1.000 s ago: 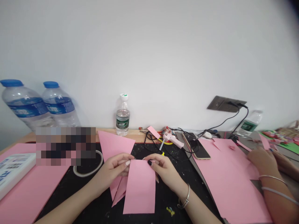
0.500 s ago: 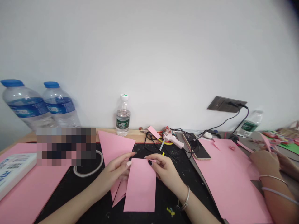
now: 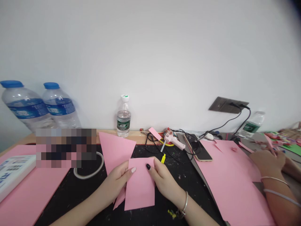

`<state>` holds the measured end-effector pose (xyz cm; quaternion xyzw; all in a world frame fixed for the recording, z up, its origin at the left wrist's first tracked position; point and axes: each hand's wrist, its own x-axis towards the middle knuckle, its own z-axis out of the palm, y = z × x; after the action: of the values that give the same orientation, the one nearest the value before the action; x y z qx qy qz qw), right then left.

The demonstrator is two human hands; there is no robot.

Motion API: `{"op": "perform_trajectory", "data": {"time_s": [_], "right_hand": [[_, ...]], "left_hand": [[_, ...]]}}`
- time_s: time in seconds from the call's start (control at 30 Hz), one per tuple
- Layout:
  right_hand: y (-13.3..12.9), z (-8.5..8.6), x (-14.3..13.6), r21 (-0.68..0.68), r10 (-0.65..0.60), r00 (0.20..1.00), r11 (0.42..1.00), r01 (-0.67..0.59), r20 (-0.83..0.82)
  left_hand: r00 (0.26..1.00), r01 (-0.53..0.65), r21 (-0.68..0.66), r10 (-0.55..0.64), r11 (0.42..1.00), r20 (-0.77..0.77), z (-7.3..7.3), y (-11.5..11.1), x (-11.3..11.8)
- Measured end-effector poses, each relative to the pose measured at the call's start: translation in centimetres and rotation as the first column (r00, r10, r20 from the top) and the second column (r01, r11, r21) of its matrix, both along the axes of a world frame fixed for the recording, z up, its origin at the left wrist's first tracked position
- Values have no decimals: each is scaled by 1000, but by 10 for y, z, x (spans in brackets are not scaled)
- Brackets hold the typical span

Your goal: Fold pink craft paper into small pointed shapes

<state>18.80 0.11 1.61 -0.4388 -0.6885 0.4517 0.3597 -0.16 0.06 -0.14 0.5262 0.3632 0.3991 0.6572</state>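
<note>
A rectangular piece of pink paper (image 3: 140,191) is held up in front of me over the black mat (image 3: 98,201). My left hand (image 3: 121,177) pinches its upper left edge, thumb on the near face and fingers behind. On the upper right edge, my right hand (image 3: 162,175) grips it the same way, the dark-nailed thumb pressed to the front. Behind my left hand lies a larger pointed pink sheet (image 3: 115,150), partly covered by the hand and the held paper. A small yellow tag (image 3: 163,158) shows just beyond my right hand.
A pink glue gun (image 3: 174,141) with black cables and a phone (image 3: 198,149) lie behind right. Water bottles (image 3: 123,121) stand along the wall. Large pink sheets (image 3: 235,185) flank the mat; a white box (image 3: 16,175) rests left. Another person's hands (image 3: 269,164) work at far right.
Both hands have shifted from the top edge of the paper down onto its sides. The thumbs now lie flat on its front, and the paper's lower edge has risen slightly.
</note>
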Motion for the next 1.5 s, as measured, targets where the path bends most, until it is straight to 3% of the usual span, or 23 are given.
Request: {"op": "perform_trajectory", "data": {"time_s": [0.1,0.23,0.43,0.53,0.6,0.7,0.8,0.87,1.03,1.17,1.27,1.37,1.43,1.5], "right_hand": [[-2,-1,0,75,-24,996,997,17,91],[-2,-3,-1,76,-37,994,997,29,107],[5,-2,1,-168,-22,985,986,-7,-172],[12,0,7,-263,-82,974,964,24,-211],[17,1,13,-313,-114,983,948,63,-145],[21,0,20,-342,-132,990,934,107,-51],[24,-1,24,-286,-175,984,945,159,-34],[26,-1,26,-247,-215,976,949,198,-43],[31,-2,30,-192,-287,954,945,267,-87],[31,-2,30,-179,-317,938,940,291,-138],[29,1,28,-194,-339,923,932,305,-179],[26,5,26,-245,-365,881,922,299,-301],[25,7,24,-280,-374,843,919,279,-386],[24,6,21,-302,-364,834,920,251,-414]], "left_hand": [[1000,16,30,-16,999,3,-1,-1,1],[1000,16,29,-16,999,3,-1,-3,2],[998,13,66,-8,998,-70,-1,0,-1],[959,-82,211,134,974,-249,-3,3,-6],[882,-94,371,250,924,-400,-2,4,-10],[758,152,550,260,821,-598,3,-1,-13],[657,436,559,174,706,-733,7,-9,-12],[602,508,549,183,664,-777,7,-12,-11],[547,441,597,327,670,-770,-1,-12,-12],[533,446,613,357,652,-767,-10,-8,-15],[575,438,686,406,581,-710,-13,-8,-16],[620,349,804,525,481,-583,-11,-7,-19],[601,292,854,612,431,-514,-7,-3,-24],[536,271,866,681,421,-499,-6,5,-31]]}}
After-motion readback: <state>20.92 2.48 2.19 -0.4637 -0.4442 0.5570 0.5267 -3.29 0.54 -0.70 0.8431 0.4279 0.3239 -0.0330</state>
